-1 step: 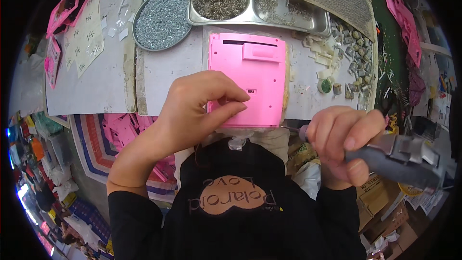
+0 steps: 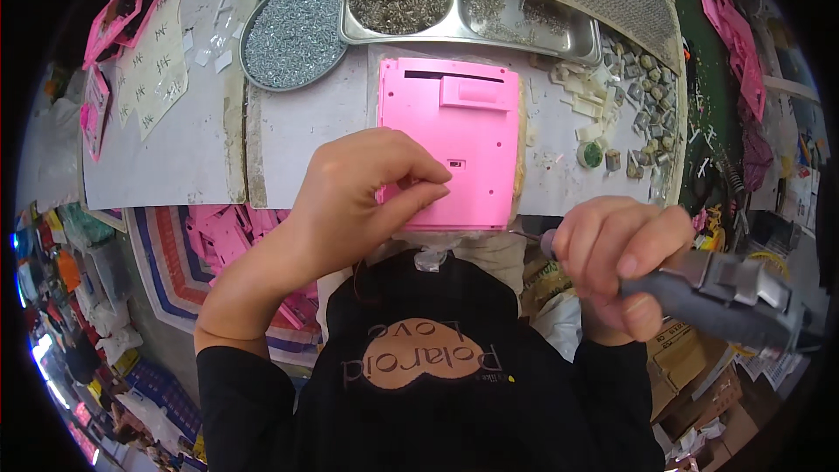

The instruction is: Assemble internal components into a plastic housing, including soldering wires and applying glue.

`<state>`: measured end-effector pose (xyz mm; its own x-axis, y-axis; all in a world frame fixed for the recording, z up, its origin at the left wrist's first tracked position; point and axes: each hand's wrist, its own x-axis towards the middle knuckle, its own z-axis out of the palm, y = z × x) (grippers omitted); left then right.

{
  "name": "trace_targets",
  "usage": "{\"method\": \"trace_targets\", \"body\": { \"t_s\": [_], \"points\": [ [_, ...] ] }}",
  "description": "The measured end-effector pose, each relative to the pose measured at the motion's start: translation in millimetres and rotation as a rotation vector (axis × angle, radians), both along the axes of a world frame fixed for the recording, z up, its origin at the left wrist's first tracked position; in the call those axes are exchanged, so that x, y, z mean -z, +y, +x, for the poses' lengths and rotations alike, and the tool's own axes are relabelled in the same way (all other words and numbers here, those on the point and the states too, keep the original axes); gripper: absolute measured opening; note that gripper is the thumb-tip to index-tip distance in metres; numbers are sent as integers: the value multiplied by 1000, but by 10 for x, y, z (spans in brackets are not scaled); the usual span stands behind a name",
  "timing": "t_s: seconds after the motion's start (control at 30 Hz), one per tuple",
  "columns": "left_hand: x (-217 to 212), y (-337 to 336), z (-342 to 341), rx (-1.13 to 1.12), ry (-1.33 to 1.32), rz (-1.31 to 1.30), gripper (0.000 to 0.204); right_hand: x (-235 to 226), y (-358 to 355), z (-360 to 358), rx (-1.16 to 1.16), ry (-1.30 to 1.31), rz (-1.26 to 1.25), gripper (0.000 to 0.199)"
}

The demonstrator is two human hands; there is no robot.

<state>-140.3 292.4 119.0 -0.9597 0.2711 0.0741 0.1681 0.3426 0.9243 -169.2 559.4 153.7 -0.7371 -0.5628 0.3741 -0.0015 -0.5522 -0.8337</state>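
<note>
A pink plastic casing [image 2: 476,135] lies flat at the table's front edge, with a raised block and a dark slot near its far end and small holes in its face. Over its left side hovers my left hand [image 2: 354,188], thumb and forefinger pinched close to a small rectangular opening. Anything between those fingertips is too small to make out. To the right of the casing, my right hand [image 2: 620,253] is wrapped round a dark grey electric screwdriver [image 2: 712,297]. Its thin bit points left, by the casing's near right corner.
Beyond the casing stand a round dish of small silvery screws [image 2: 295,35] and a metal compartment tray [image 2: 524,45] holding small metal parts. Small blocks [image 2: 647,114] and white plastic pieces lie at the right. Below left, a striped bag [image 2: 166,271] holds pink parts.
My right hand and the screwdriver have shifted slightly left, the tool's rear end dropping a little. My left hand and the casing look nearly the same.
</note>
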Motion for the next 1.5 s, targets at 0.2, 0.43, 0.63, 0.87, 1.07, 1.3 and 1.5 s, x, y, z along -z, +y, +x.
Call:
{"method": "trace_targets", "body": {
  "t_s": [0.2, 0.43, 0.63, 0.87, 1.07, 1.3, 1.5],
  "points": [
    [171, 214, -49, 9, 456, -176, 22, 114, -58, 97, 103, 103, 97, 26],
    [299, 212, -47, 55, 487, -250, 28, 126, -205, 154, 88, 303, 297, 20],
    [312, 170, -11, 80, 495, -274, 28, 96, -255, -138, 45, 265, 47, 17],
    [345, 157, -28, 97, 443, -207, 27, 193, -485, -152, 86, 317, 148, 16],
    [350, 131, -50, 77, 495, -164, 21, 63, -393, -493, 139, 255, 142, 24],
    [607, 237, -85, 47, 579, 9, 22, 411, -356, -580, 230, 413, 229, 27],
    [622, 192, 56, -10, 603, 12, 22, 406, -319, -666, 134, 241, 103, 29]
  ]
}}
